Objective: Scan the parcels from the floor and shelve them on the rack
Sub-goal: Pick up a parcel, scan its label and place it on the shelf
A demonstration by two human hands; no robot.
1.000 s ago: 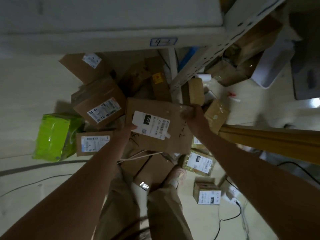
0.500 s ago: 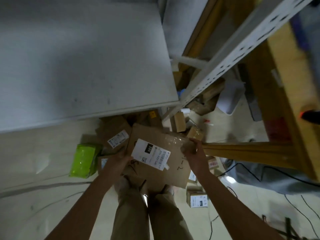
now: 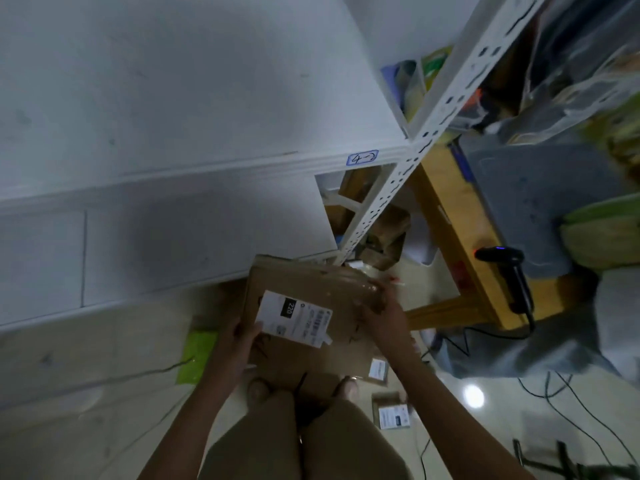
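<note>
A flat brown cardboard parcel (image 3: 311, 282) with a white shipping label (image 3: 294, 318) is held up in front of me, in front of the lower white shelf. My left hand (image 3: 239, 341) grips its left edge, thumb beside the label. My right hand (image 3: 381, 317) grips its right side, fingers curled over the taped corner. The white rack (image 3: 207, 98) fills the upper left, its shelf edge tagged "4-2" (image 3: 362, 157). A black barcode scanner (image 3: 509, 271) stands on the yellow wooden table (image 3: 450, 220) at the right.
More parcels lie on the floor: a lime-green packet (image 3: 195, 355), two small labelled boxes (image 3: 393, 414) by my feet, brown boxes (image 3: 384, 237) under the rack. The perforated rack upright (image 3: 433, 126) slants across. Cables (image 3: 571, 410) trail over the floor at right.
I have risen from the floor pile, lifting the parcel with both hands up to the lower shelf. The view has swung upward, bringing the rack shelves, table and scanner into sight.
</note>
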